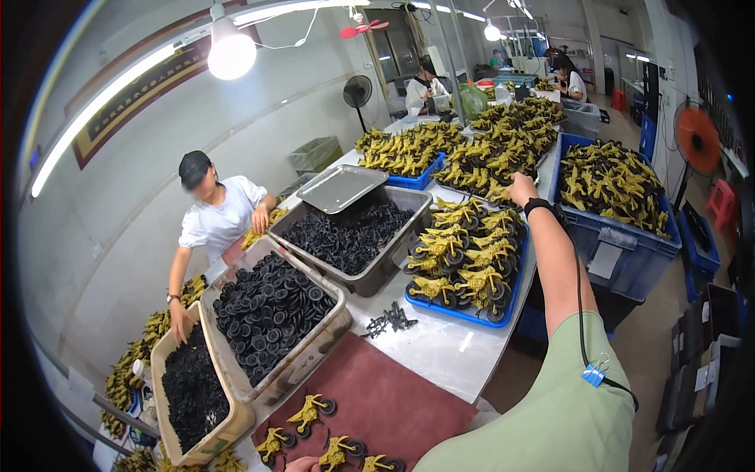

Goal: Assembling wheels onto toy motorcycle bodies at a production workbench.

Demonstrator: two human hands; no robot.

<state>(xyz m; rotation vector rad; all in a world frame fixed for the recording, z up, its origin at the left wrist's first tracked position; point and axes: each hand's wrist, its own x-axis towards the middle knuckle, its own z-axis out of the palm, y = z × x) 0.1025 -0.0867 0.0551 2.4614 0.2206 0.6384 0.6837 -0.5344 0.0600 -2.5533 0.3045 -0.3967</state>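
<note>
My right arm stretches forward, and my right hand (pixel 522 189) is closed at a yellow and black toy motorcycle (pixel 499 193), at the far end of a blue tray (pixel 494 321). Rows of toy motorcycles with black wheels stand in that tray. At the lower edge only a bit of my left hand (pixel 303 465) shows, by a toy motorcycle (pixel 336 451) on the dark red mat (pixel 385 385); most of its fingers are out of view. Other toy motorcycles (pixel 308 412) lie on the mat nearby.
A tub of black wheels (pixel 338 315), a grey bin of black parts (pixel 366 283) and a cream bin (pixel 240 421) stand left. Across them, a co-worker (pixel 224 208) reaches into the cream bin. A blue crate (pixel 657 236) of yellow pieces stands right. Small black parts (pixel 391 320) lie loose.
</note>
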